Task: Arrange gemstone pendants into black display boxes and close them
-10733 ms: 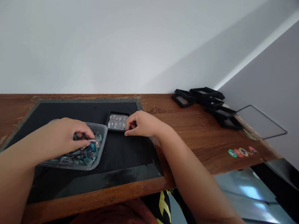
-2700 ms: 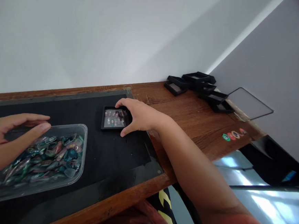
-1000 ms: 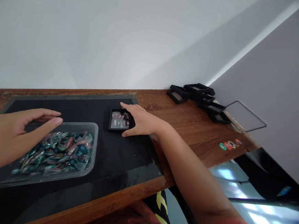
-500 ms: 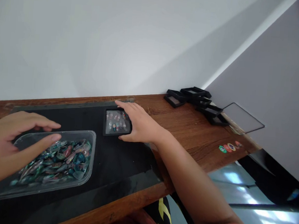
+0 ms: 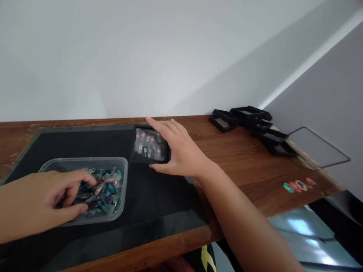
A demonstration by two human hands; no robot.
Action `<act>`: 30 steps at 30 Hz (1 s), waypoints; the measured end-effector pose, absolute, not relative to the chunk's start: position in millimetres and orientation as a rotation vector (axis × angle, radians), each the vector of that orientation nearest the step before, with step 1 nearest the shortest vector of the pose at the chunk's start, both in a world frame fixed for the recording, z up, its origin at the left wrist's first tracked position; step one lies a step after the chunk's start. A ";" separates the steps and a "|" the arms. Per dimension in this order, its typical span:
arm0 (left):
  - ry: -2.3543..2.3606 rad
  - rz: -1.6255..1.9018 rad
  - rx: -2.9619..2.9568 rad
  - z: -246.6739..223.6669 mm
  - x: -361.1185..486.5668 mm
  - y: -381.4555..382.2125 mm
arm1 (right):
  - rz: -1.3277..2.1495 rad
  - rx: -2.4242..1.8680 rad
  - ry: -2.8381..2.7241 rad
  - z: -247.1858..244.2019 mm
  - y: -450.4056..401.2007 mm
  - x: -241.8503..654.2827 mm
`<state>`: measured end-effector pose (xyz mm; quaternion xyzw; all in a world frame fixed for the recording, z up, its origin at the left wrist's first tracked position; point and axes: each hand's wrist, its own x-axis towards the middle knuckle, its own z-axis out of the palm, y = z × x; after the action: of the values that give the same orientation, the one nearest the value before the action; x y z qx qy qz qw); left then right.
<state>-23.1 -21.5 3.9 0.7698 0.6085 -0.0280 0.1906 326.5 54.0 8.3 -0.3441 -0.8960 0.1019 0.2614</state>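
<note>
A clear plastic container on the left holds a heap of loose press-on nails, mostly teal, green and pink. My left hand is over it, fingertips down at the nails and thumb apart from the fingers; nothing shows between them. My right hand grips a small black box by its right side, thumb along the near edge and fingers at the far edge. Inside the box lie rows of press-on nails, several pinkish and two with teal. My palm hides the box's right end.
Several black boxes are piled at the back right of the wooden table. Round coloured stickers lie near the right edge. A black mat lies under the container, and a white wall rises behind.
My left hand has come down into the container, from hovering above its left part to the nails. My right hand stays on the box. The view has shifted slightly left.
</note>
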 end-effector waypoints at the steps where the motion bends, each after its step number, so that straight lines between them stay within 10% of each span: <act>1: 1.673 -0.164 2.121 6.5 -19.9 -20.1 | 0.276 -0.936 -2.424 7.9 53.6 326.0; 30: 1.528 0.693 2.486 27.6 -0.6 -15.8 | 0.314 -1.100 -2.368 -10.3 71.8 331.5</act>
<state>-0.6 -15.8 27.6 0.8269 0.5080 0.2305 0.0711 331.5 71.8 -10.3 -0.4047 -0.8711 0.1155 0.2532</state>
